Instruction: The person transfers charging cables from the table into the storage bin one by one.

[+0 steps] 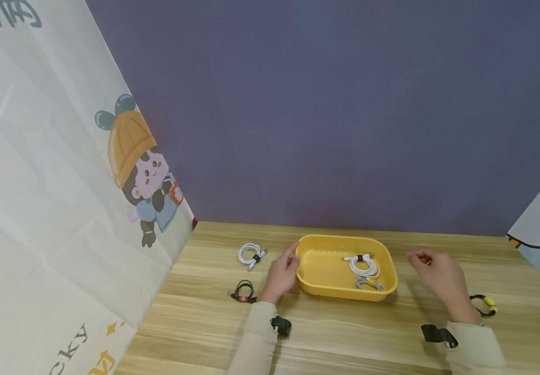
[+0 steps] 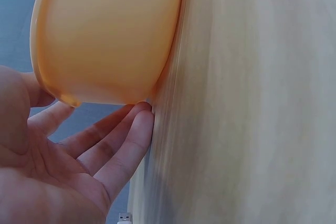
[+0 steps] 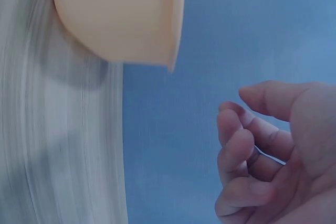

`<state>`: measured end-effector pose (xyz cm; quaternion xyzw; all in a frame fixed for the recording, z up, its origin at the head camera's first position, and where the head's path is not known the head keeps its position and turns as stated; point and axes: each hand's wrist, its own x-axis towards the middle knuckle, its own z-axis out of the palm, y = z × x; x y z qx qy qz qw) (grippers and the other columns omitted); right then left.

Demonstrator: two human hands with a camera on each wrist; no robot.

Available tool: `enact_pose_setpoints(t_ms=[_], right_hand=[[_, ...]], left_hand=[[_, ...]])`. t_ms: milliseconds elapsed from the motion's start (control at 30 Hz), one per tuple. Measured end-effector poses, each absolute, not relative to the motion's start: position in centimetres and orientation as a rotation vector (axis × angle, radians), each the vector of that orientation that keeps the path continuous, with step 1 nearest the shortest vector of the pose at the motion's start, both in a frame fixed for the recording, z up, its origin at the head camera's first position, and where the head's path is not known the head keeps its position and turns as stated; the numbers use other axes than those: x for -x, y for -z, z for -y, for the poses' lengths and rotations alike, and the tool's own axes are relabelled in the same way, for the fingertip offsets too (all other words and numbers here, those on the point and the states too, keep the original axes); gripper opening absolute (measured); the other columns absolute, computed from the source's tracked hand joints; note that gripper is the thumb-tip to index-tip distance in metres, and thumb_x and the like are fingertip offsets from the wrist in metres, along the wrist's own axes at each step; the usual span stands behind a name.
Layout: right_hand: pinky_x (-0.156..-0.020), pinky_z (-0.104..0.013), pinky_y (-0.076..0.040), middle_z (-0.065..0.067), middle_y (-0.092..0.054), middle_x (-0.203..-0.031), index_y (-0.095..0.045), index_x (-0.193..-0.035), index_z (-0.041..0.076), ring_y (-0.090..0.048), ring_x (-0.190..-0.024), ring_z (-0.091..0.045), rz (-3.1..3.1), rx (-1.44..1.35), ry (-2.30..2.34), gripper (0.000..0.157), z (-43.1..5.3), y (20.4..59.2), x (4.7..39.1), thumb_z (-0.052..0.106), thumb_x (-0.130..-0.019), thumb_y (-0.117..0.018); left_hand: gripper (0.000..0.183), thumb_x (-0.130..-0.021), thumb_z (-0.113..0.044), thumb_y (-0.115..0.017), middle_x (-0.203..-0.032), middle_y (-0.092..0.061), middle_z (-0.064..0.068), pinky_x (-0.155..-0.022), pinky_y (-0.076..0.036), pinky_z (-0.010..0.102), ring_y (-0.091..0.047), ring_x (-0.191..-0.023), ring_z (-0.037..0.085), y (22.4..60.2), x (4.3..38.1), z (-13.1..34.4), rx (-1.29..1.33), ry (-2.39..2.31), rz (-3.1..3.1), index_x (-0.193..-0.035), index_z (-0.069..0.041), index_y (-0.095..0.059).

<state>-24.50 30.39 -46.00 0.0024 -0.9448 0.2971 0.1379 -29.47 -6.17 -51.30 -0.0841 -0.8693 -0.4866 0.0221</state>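
My left hand [image 1: 280,276] is at the left end of a yellow plastic basket [image 1: 314,289], touching its end wall. In the left wrist view, the thumb meets the basket's rim [image 2: 35,51] while fairly straight fingers [image 2: 128,153] reach the foot of the wall. Inside the basket, toward the right, lie a coiled white cable [image 1: 365,268] with a black tie and a coiled grey cable [image 1: 362,282] with a yellow tie. Right of the basket, my right hand [image 1: 438,273] hovers apart from it. Its fingers [image 3: 236,150] are loosely bent, with nothing between them and the thumb.
Left of the basket, a coiled white cable [image 1: 246,253] and a coiled black cable [image 1: 243,289] with a red tie lie on the wooden table [image 1: 195,323]. A black cable [image 1: 487,307] with a yellow tie is beside the right forearm. A dark panel [image 1: 344,130] stands behind.
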Motion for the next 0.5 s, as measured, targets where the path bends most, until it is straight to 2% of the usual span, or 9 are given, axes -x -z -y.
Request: enact_pose_setpoints(t_ms=[167, 367, 500], right_hand=[[-0.056, -0.031, -0.042, -0.016, -0.074, -0.092, -0.073, -0.112, -0.002, -0.06, -0.073, -0.019, 2.761, 0.02, -0.835, 0.045, -32.1, 45.6, 24.1, 0.039, -0.106, -0.054], [-0.062, -0.04, -0.047, -0.021, -0.073, -0.099, -0.072, -0.114, -0.001, -0.065, -0.085, -0.035, 2.806, 0.03, -0.79, 0.05, -34.2, 45.6, 23.9, 0.044, -0.106, -0.053], [-0.061, -0.04, -0.047, -0.019, -0.074, -0.097, -0.071, -0.115, -0.002, -0.065, -0.082, -0.031, 2.854, 0.056, -0.78, 0.055, -35.5, 45.8, 23.8, 0.048, -0.106, -0.05]], left_hand=[[0.046, -0.109, -0.029, -0.047, -0.117, -0.075, 0.011, -0.077, -0.054, 0.033, -0.067, -0.089, 0.013, 51.3, 29.5, 6.2, 0.255, 1.502, 2.691, -0.156, -0.03, -0.044], [0.047, -0.109, -0.029, -0.048, -0.116, -0.075, 0.011, -0.075, -0.054, 0.032, -0.067, -0.088, 0.013, 51.3, 29.3, 6.2, 0.253, 1.517, 2.689, -0.156, -0.028, -0.044], [0.047, -0.109, -0.028, -0.048, -0.116, -0.075, 0.012, -0.077, -0.055, 0.034, -0.067, -0.088, 0.014, 51.4, 29.2, 6.2, 0.247, 1.515, 2.688, -0.156, -0.029, -0.044]])
